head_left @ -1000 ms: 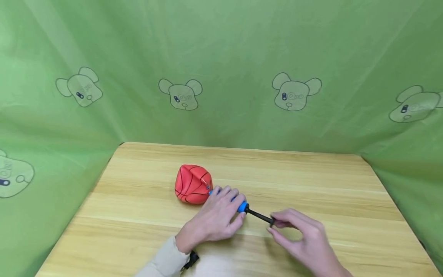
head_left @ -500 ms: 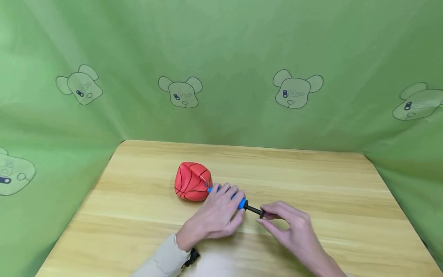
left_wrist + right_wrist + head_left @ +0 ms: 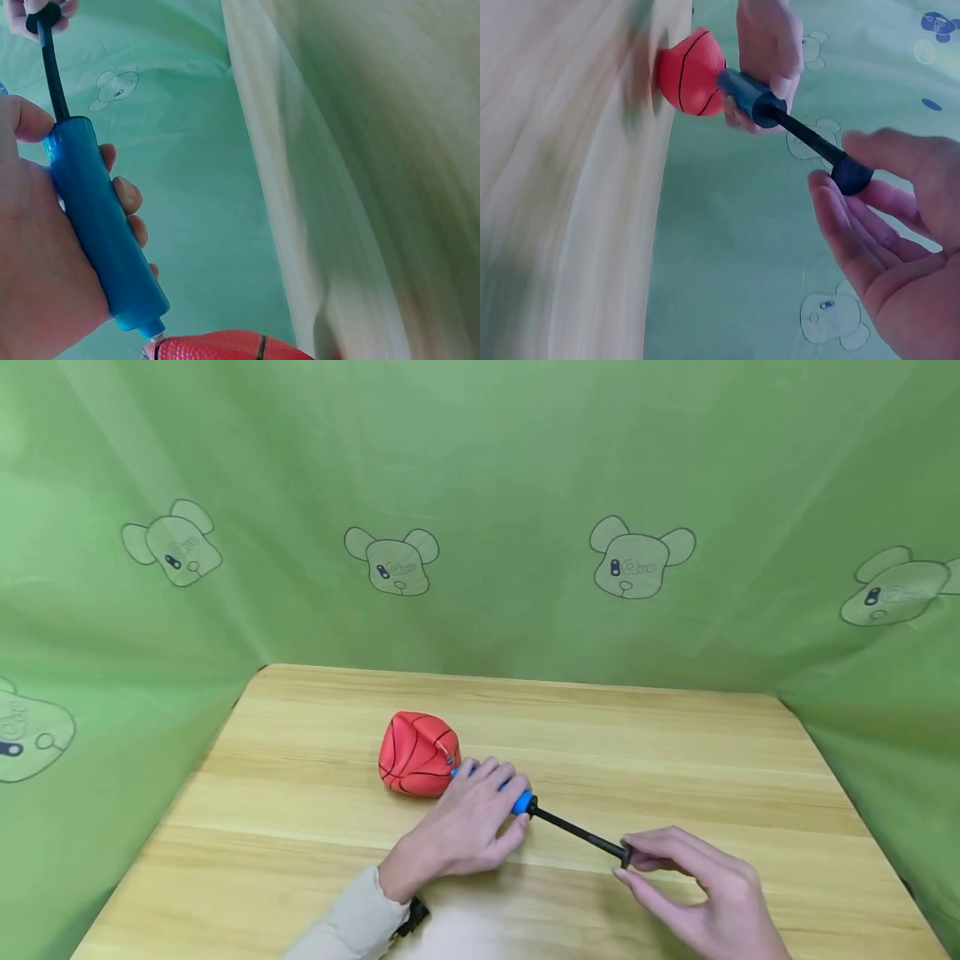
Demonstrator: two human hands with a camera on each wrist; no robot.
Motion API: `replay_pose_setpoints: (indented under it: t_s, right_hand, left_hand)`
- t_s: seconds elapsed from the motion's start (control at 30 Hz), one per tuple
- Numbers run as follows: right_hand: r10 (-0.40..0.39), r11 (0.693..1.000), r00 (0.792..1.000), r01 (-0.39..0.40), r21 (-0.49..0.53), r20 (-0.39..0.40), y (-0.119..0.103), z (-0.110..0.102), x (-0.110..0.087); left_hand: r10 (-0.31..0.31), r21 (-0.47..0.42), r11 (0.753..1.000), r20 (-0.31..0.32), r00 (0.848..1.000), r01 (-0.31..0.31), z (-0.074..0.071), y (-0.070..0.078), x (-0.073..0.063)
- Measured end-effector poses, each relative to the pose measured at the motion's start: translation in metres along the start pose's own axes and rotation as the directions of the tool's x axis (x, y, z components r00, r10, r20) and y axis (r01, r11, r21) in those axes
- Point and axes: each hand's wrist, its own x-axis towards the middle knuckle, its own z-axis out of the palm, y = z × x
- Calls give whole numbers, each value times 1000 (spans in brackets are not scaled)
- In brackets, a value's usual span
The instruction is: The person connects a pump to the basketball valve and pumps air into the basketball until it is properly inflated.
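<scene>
A partly deflated red ball (image 3: 414, 756) with black basketball lines sits on the table, its skin dented and creased. The blue barrel of a hand pump (image 3: 105, 225) meets the ball at its nozzle end. My left hand (image 3: 468, 827) wraps round that barrel, fingers over the top, hiding much of it in the head view. From the barrel's other end the black pump rod (image 3: 577, 832) sticks far out. My right hand (image 3: 705, 881) pinches the black end knob (image 3: 851, 176) between thumb and fingers.
The wooden table (image 3: 300, 710) carries the ball. Green cloth (image 3: 510, 460) printed with bear heads hangs behind and at both sides. A black strap piece (image 3: 412, 917) shows by the left sleeve (image 3: 356, 918).
The right hand first pushed the rod inward toward the barrel, then drew it back out to the right, farther than before. The left hand and ball stay nearly in place.
</scene>
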Motion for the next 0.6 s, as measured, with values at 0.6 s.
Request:
replay_pose_setpoints:
  t_s: [0.6]
  right_hand:
    - [51,998,997,-49,-40,57,6,32,9]
  left_hand:
    - [10,-21,1000,-25,1000,-10,-1,2,-1]
